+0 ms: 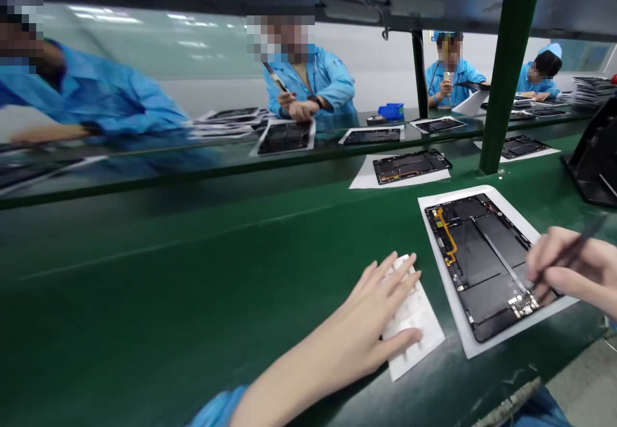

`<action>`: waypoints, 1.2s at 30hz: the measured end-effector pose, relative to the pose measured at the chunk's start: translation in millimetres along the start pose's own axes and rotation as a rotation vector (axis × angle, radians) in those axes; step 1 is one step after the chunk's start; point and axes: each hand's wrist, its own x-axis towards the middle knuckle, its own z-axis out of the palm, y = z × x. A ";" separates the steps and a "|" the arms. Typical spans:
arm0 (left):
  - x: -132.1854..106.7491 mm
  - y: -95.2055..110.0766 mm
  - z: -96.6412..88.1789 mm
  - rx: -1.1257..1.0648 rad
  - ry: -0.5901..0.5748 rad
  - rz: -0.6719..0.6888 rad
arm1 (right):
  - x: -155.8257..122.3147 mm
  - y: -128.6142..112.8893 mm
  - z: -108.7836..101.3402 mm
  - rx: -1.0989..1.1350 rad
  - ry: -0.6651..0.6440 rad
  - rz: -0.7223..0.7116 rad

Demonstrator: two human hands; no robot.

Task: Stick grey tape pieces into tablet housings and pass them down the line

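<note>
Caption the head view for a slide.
Left hand flat on a white sheet, right hand holds a thin dark tool over an opened tablet on the green belt.

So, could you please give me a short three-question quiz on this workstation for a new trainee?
1. How does the left hand meet the white sheet?
A) flat, palm down
B) clenched in a fist
C) pinching one corner in the air
2. True or false: the right hand holds a thin dark tool at the near corner of the opened tablet.
3. Fill in: the belt under the sheet and tablet is coloured ____.

Key: 1 A; 2 true; 3 green.
</note>
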 end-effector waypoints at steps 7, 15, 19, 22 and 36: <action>9.2 22.1 30.8 0.059 0.051 -0.022 | 85.1 29.4 68.8 0.057 -0.328 0.109; 3.6 26.8 11.4 -0.029 0.011 0.027 | 64.9 32.2 89.3 -0.099 -0.314 0.071; 5.4 30.2 5.5 -0.081 -0.071 0.004 | 64.8 28.2 90.3 -0.165 -0.306 0.043; 3.7 27.9 6.9 -0.069 -0.059 0.019 | 66.7 26.8 91.6 -0.223 -0.288 0.018; 3.6 22.9 16.2 -0.031 -0.052 0.005 | 71.8 23.7 92.0 -0.274 -0.310 -0.106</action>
